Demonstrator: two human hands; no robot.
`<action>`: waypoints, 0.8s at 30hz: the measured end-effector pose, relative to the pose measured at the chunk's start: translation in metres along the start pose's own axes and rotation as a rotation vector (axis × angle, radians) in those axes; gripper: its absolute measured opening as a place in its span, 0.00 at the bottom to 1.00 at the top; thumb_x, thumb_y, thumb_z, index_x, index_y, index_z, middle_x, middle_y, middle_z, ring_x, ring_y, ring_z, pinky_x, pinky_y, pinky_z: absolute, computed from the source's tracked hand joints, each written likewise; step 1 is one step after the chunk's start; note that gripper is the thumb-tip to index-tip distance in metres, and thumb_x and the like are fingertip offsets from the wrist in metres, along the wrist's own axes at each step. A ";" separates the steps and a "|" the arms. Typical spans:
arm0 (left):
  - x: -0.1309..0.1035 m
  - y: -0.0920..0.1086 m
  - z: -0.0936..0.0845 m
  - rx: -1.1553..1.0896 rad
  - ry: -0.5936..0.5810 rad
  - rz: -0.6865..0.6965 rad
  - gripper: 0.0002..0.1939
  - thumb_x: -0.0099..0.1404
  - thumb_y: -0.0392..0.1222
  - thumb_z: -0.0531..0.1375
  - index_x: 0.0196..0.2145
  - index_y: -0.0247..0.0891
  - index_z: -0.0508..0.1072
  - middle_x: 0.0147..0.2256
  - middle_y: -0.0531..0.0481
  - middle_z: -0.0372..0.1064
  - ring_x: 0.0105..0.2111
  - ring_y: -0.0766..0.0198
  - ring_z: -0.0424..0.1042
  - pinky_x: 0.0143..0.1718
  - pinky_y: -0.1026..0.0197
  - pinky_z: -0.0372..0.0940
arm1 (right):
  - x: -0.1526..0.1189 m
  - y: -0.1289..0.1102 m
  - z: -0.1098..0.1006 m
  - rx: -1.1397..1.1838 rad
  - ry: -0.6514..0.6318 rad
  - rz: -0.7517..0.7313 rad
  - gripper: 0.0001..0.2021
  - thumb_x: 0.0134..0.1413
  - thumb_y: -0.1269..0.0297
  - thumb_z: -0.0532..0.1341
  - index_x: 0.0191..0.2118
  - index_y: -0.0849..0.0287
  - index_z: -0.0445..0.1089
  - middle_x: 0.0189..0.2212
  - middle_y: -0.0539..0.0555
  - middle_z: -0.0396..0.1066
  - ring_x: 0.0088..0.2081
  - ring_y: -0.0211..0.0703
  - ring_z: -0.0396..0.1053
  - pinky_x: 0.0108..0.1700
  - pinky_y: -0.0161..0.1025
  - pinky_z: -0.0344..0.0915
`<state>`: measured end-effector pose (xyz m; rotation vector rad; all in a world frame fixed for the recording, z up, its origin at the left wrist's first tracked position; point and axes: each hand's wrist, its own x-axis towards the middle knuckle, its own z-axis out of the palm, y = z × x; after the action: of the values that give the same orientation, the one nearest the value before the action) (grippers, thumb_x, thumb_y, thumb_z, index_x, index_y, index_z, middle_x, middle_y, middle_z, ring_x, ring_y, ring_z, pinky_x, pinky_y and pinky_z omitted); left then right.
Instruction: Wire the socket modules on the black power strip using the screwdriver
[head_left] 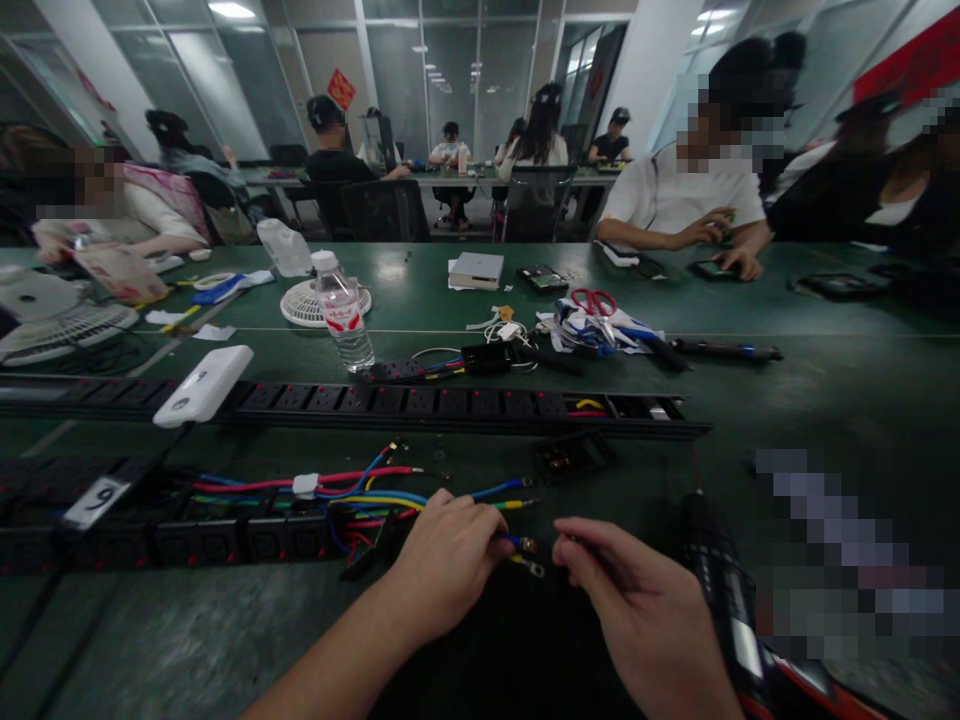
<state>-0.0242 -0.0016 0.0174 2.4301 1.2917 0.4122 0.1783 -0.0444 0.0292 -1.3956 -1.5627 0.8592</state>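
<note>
My left hand [450,550] is closed on a blue wire [514,541] with a metal end, holding it just past the fingertips. Below it, a yellow wire [517,558] ends in a ring terminal [535,570]. My right hand [637,590] is pinched a short way right of those wire ends; whatever its fingertips hold is too small to name. Red, blue and yellow-green wires [352,488] run from the black power strip [202,542] at the left and pass under my left hand. A white label [305,487] is wrapped around some of them.
A power drill [724,570] lies right of my right hand. Beyond the wires are a black socket housing [574,455], a second power strip [420,402] with a white box [202,386] on it, a water bottle [345,318] and red-handled scissors [594,302]. A co-worker [682,190] sits opposite.
</note>
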 end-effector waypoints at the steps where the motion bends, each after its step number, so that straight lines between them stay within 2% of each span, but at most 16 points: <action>1: 0.000 0.000 0.000 0.003 -0.001 0.003 0.04 0.71 0.41 0.56 0.38 0.41 0.70 0.35 0.53 0.72 0.36 0.59 0.68 0.38 0.56 0.52 | 0.000 -0.002 0.000 0.090 -0.029 0.060 0.10 0.63 0.58 0.61 0.46 0.56 0.71 0.33 0.49 0.72 0.33 0.36 0.71 0.36 0.29 0.70; 3: 0.000 0.000 0.000 0.012 -0.003 0.009 0.04 0.70 0.40 0.56 0.38 0.41 0.70 0.35 0.53 0.73 0.36 0.59 0.68 0.38 0.56 0.52 | 0.001 -0.006 -0.001 0.240 -0.091 0.145 0.13 0.60 0.56 0.63 0.44 0.60 0.70 0.31 0.52 0.71 0.31 0.37 0.70 0.34 0.28 0.70; 6: 0.001 0.001 0.000 0.033 -0.007 0.016 0.04 0.70 0.40 0.56 0.38 0.40 0.70 0.35 0.53 0.73 0.36 0.59 0.68 0.38 0.56 0.52 | 0.004 -0.006 -0.005 0.367 -0.158 0.236 0.14 0.57 0.56 0.66 0.40 0.62 0.68 0.35 0.54 0.71 0.33 0.37 0.70 0.35 0.27 0.70; 12: 0.001 0.003 -0.002 0.041 -0.017 0.020 0.05 0.70 0.39 0.56 0.37 0.40 0.70 0.34 0.52 0.73 0.35 0.59 0.68 0.37 0.56 0.52 | 0.006 0.005 -0.008 0.447 -0.176 0.334 0.16 0.50 0.58 0.72 0.39 0.63 0.70 0.39 0.56 0.72 0.40 0.39 0.71 0.43 0.28 0.69; 19: 0.000 0.002 -0.002 0.027 -0.025 0.027 0.07 0.72 0.40 0.54 0.38 0.40 0.70 0.35 0.51 0.73 0.36 0.60 0.68 0.37 0.56 0.52 | 0.005 -0.008 -0.007 0.489 -0.192 0.364 0.16 0.45 0.61 0.72 0.36 0.65 0.72 0.31 0.56 0.72 0.31 0.39 0.69 0.32 0.30 0.69; 24: 0.000 0.003 -0.005 0.034 -0.047 0.034 0.07 0.71 0.39 0.54 0.38 0.39 0.71 0.35 0.50 0.73 0.36 0.59 0.69 0.39 0.55 0.55 | 0.004 -0.008 -0.006 0.545 -0.209 0.370 0.15 0.45 0.62 0.72 0.35 0.65 0.72 0.29 0.55 0.71 0.28 0.37 0.68 0.29 0.30 0.68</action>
<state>-0.0241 -0.0027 0.0229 2.4777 1.2491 0.3427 0.1806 -0.0415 0.0397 -1.2260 -1.0977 1.5629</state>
